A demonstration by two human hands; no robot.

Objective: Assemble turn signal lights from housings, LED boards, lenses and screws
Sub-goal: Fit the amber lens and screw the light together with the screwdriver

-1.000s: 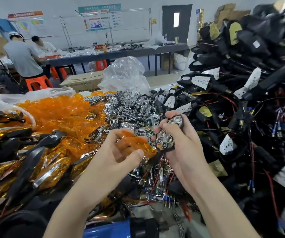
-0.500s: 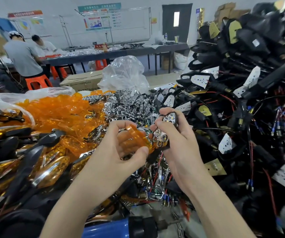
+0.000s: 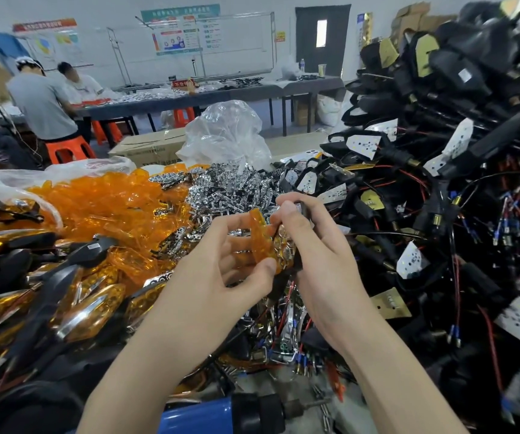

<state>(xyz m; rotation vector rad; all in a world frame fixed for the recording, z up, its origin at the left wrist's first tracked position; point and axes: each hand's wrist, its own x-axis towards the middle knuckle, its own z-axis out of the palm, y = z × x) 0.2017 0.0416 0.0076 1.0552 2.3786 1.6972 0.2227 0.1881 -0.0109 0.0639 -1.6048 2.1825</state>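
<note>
Since the earlier frame, my left hand (image 3: 221,277) has carried the amber lens (image 3: 260,242) rightward until it touches the housing (image 3: 303,210) in my right hand (image 3: 315,255); before, the two parts were apart. Nearest, at the lower edge, a blue-bodied power screwdriver (image 3: 218,416) lies on its side. Above it, left thumb and fingers pinch the lens by its edges, while the right hand's fingers curl round the black housing, its chrome reflector face turned toward the lens. Whether the lens is fully seated I cannot tell, as my fingers cover the joint. At left lies a heap of finished lights (image 3: 89,308) with amber fronts and black stems; beyond it, a mound of loose amber lenses (image 3: 105,202), then a pile of chrome reflectors (image 3: 230,186). At right rises a stack of black housings with LED boards and wires (image 3: 440,183). Further back stand a clear plastic bag (image 3: 227,136) and a cardboard box (image 3: 149,148). Farthest, two people (image 3: 42,101) sit on orange stools (image 3: 67,148) at a long table (image 3: 252,90).
</note>
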